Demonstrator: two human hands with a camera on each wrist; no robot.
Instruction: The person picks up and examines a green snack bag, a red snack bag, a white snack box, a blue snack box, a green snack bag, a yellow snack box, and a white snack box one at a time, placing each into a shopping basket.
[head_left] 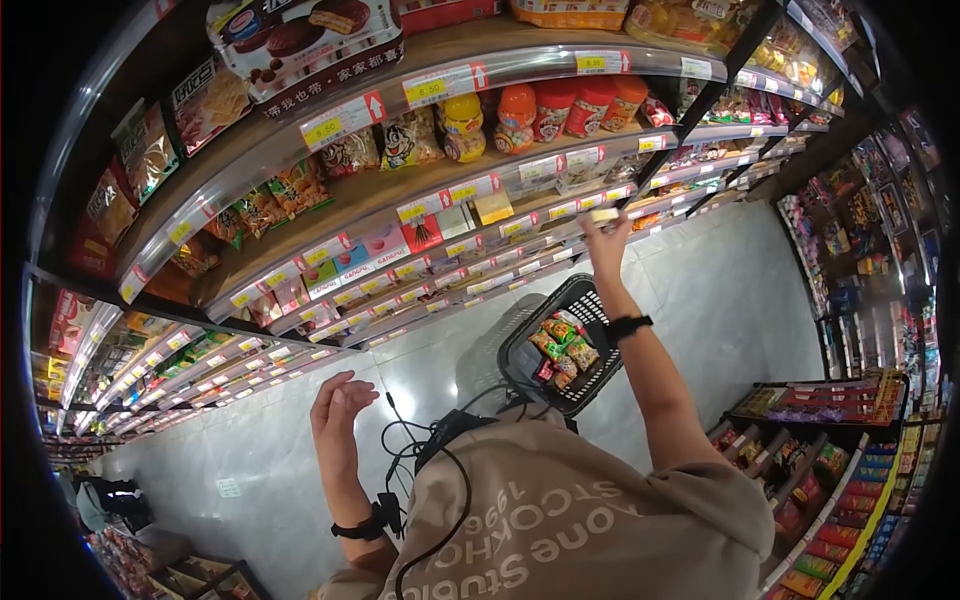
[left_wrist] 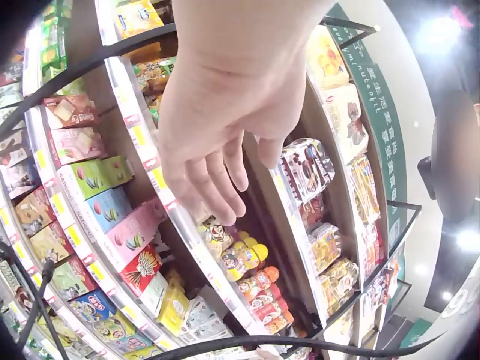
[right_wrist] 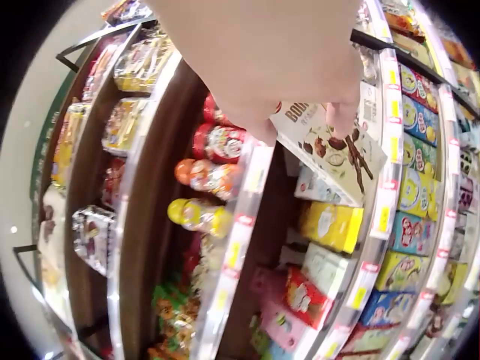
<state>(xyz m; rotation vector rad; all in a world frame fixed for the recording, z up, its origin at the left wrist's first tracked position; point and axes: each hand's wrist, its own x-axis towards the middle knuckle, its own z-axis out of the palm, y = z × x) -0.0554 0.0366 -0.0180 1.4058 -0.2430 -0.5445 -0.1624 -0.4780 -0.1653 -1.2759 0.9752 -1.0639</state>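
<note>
The right hand (head_left: 606,240) pinches a small cream-coloured box (head_left: 604,215) in front of the lower shelves. In the right wrist view that hand (right_wrist: 277,75) grips the box (right_wrist: 330,146) by its upper part; brown stick-shaped snacks are printed on its face. The left hand (head_left: 342,400) is raised beside the body, fingers loosely bent, holding nothing. In the left wrist view the left hand (left_wrist: 225,135) hangs with relaxed fingers. A black basket (head_left: 510,352) holding several snack packets (head_left: 565,350) is below the right forearm.
Curved shelves (head_left: 430,75) with packets, jars and boxes run across the front. A yellow box (right_wrist: 332,226) stands near the held box. Black cables (head_left: 465,470) hang at the chest. A snack display (head_left: 800,470) stands at the right; grey floor (head_left: 715,290) lies between.
</note>
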